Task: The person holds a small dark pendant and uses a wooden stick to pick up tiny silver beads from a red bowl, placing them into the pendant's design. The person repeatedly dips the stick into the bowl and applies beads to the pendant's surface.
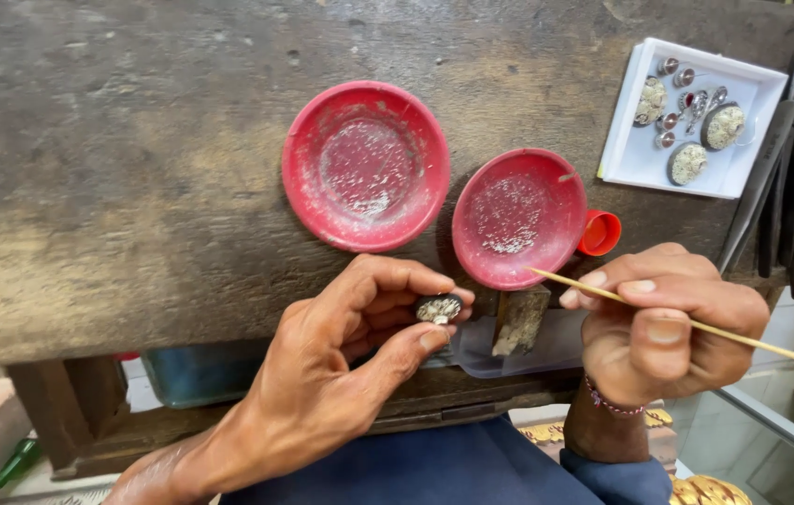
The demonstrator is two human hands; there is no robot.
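The left hand (341, 365) pinched a small oval ornament (439, 309) between thumb and fingertips, just below the edge of the worn wooden surface (135, 168); the right hand (668, 323) gripped a thin wooden stick (696, 327), its tip over the smaller red dish (518, 217); a larger red dish (366, 165) sat beside it; a white tray (635, 159) of jewellery pieces and dark pliers (771, 178) lay at the right.

Head camera looks down, close above workbench (135, 187).
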